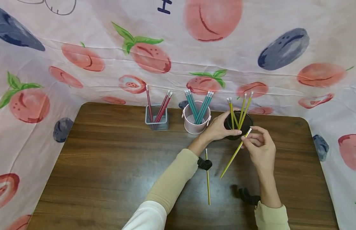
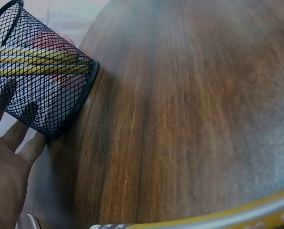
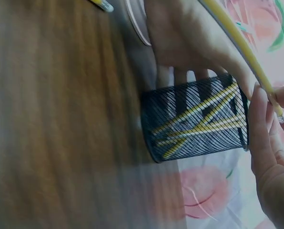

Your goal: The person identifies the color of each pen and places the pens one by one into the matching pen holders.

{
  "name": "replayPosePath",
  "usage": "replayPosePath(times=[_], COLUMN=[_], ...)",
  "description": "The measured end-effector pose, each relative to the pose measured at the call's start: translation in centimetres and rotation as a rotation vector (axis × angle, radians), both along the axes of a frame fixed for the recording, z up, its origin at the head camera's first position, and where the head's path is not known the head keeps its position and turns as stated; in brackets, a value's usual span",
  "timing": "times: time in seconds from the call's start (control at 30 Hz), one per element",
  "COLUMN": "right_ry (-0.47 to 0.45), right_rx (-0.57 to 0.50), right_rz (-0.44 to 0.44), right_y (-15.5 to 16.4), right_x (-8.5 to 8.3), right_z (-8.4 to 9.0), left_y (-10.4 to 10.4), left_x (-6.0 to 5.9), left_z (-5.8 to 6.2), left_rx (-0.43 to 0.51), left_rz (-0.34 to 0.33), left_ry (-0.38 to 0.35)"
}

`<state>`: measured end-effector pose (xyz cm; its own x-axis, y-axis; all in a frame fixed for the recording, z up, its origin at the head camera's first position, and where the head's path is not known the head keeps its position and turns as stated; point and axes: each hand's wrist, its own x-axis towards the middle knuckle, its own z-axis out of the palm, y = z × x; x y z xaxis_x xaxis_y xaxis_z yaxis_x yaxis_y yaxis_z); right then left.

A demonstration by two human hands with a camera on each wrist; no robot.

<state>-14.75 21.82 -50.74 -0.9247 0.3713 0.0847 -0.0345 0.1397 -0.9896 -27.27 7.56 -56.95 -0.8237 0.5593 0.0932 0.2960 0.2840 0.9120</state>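
A black mesh pencil cup (image 1: 246,123) with several yellow pencils (image 1: 244,110) leaning in it stands toward the back right of the table. My left hand (image 1: 219,127) grips the cup around its side, fingers behind it and thumb at the front rim. In the left wrist view the mesh wall of the cup (image 2: 42,71) shows the pencils through it. Just in front of the cup, my right hand (image 1: 261,147) pinches a yellow pencil (image 1: 235,155) near its eraser end, tip slanting down to the left. Another yellow pencil (image 1: 208,188) lies on the table near my left wrist.
Left of the black cup stands a pink bucket (image 1: 192,128) holding several teal pencils (image 1: 205,108). Further left, a grey basket (image 1: 163,127) holds several red pencils (image 1: 163,108). Fruit-print cloth (image 1: 232,60) hangs behind the wooden table (image 1: 109,169).
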Motion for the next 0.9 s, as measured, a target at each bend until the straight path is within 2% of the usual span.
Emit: replayPosePath(times=[0.33,0.53,0.63,0.73,0.9], right_ry=[0.119,0.202,0.248,0.287,0.294], right_rx=[-0.171,-0.222,-0.268,-0.325,-0.376], right_rz=[-0.039,-0.065,-0.087,-0.121,-0.154], right_y=[1.0,1.7,2.0,2.3,2.7], right_x=[-1.9,-3.2,-4.2,-5.5,-7.5], right_z=[1.6,2.2,2.6,3.0,3.5], left_y=[-0.2,-0.1,0.1,0.2,0.2], left_x=[-0.3,-0.2,0.1,0.1,0.1], left_z=[0.0,-0.2,-0.3,-0.1,0.1], left_rx=[-0.016,-0.004,0.003,-0.027,-0.061], left_rz=[0.007,0.001,0.005,0.011,0.032], left_ry=[0.021,0.027,0.027,0.032,0.036])
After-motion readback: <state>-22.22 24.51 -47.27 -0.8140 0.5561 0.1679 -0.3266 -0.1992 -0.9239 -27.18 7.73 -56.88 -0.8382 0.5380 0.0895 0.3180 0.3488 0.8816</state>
